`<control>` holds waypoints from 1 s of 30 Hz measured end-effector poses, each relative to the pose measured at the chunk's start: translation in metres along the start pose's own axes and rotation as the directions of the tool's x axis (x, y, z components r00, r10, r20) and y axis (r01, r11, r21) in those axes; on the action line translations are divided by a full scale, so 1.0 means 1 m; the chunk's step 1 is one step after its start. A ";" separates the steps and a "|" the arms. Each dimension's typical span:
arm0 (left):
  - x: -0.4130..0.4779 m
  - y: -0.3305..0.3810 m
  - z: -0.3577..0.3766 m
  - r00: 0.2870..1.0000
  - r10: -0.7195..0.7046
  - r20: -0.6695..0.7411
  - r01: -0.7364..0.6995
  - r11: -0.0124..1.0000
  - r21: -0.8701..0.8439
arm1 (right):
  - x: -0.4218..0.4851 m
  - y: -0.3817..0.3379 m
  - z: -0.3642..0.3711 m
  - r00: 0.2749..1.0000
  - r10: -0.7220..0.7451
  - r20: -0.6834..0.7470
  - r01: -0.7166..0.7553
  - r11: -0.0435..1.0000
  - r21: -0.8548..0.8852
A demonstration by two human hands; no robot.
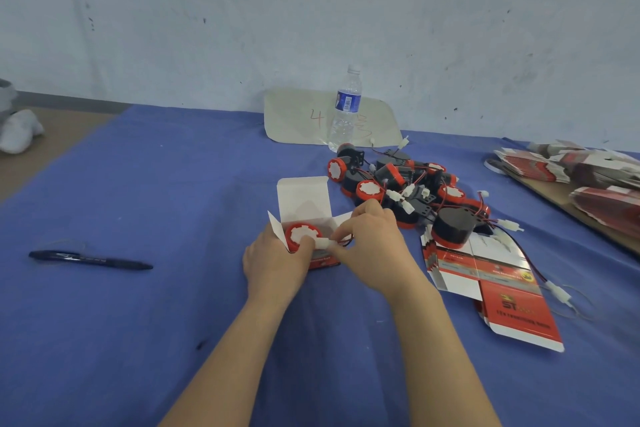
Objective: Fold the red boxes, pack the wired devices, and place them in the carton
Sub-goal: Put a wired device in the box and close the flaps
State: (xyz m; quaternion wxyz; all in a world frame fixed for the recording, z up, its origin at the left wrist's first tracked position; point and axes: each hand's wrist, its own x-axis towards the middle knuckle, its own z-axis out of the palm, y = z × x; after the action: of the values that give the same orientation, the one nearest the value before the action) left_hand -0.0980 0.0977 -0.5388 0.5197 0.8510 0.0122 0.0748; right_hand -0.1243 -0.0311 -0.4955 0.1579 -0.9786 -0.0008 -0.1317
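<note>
A folded red box (323, 262) stands open on the blue cloth, its white lid flap (304, 198) raised. A red-and-white wired device (300, 231) sits inside it. My left hand (277, 262) grips the box's front and left side. My right hand (374, 246) pinches the device's white connector and red wire (323, 243) at the box's opening. A pile of several black-and-red wired devices (408, 191) lies just behind my right hand. Flat unfolded red boxes (498, 277) lie to the right. The carton is not in view.
A water bottle (346, 107) stands on a paper sheet (298, 118) marked 4 at the back. A dark pen (90, 259) lies at the left. Stacks of flat boxes (581, 173) rest on a board at the far right. A white bundle (19, 132) sits far left.
</note>
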 end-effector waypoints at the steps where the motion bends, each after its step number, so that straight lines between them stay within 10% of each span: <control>1: 0.000 0.000 0.000 1.000 0.001 -0.003 -0.001 1.000 -0.001 | 0.000 -0.002 -0.001 1.000 -0.002 0.012 0.002 1.000 -0.010; 11: 0.006 -0.003 0.000 0.997 -0.082 0.011 0.082 0.991 -0.103 | -0.001 -0.006 0.001 0.993 0.090 -0.070 -0.070 0.966 0.249; 22: 0.001 -0.002 0.004 0.999 0.029 -0.040 -0.027 0.999 0.046 | 0.011 0.003 0.014 0.913 0.408 -0.026 -0.182 0.462 0.868; 30: 0.000 -0.003 0.005 0.998 0.053 -0.045 -0.050 0.997 0.057 | 0.016 -0.003 0.033 0.881 0.337 -0.332 -0.156 0.870 0.468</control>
State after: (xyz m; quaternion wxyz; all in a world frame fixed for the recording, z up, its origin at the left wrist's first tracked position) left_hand -0.0974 0.0947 -0.5437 0.4930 0.8633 0.0046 0.1076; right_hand -0.1010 -0.0191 -0.5204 0.3811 -0.8629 0.1305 -0.3050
